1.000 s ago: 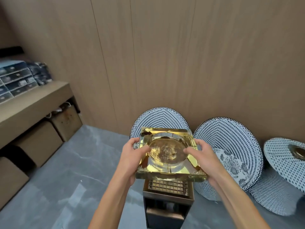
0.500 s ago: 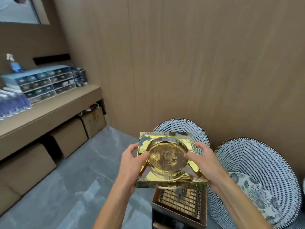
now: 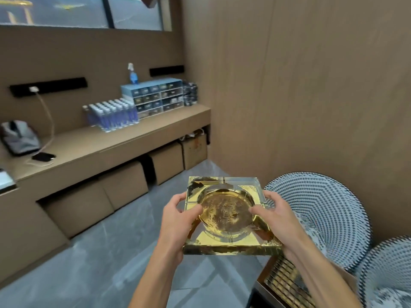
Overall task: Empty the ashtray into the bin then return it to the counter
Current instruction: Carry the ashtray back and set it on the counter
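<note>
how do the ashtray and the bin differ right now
The ashtray is a square gold glassy block with a round stained bowl; the bin is dark with a metal grid top. The ashtray is held in the air by the left hand and right hand; the bin stands on the floor, mostly cut off at the frame's lower right. Both look square-edged.

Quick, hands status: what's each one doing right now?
Left hand: closed on the ashtray's left side, thumb on top.
Right hand: closed on the ashtray's right side, thumb on top.
</note>
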### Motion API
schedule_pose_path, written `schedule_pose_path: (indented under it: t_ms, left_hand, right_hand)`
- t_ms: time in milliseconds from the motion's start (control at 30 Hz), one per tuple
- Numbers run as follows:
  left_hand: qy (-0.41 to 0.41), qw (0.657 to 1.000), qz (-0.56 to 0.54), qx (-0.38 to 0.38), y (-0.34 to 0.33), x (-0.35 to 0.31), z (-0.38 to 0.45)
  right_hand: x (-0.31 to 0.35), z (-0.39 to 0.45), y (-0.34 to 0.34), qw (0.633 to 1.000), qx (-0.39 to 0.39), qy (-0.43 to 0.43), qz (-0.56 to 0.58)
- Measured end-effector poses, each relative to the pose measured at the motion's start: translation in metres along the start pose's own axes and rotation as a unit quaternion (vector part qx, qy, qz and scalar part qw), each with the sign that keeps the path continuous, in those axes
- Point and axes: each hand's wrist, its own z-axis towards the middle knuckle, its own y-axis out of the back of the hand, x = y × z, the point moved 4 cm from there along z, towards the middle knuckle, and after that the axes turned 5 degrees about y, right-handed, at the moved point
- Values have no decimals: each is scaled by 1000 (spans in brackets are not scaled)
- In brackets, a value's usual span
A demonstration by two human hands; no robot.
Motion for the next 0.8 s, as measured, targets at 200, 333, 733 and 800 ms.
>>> schedule_pose_path:
  t_ms: [200,333,733,800]
  left_hand:
    - [-23,997,-15,-69,92,-8,20]
    - [-26,992,-15,-119,166,-15,34]
    - [-34,967,-50,-248,370,-28,50]
    - [-36,960,-60,-270,395,-31,50]
  right_hand:
    - [19,29,-97,999,51,8,-2]
    - [23,43,-178,996,89,2,12]
    - [56,63,-408,976,213,32,1]
    - [61,67,-439,971,235,35,-8]
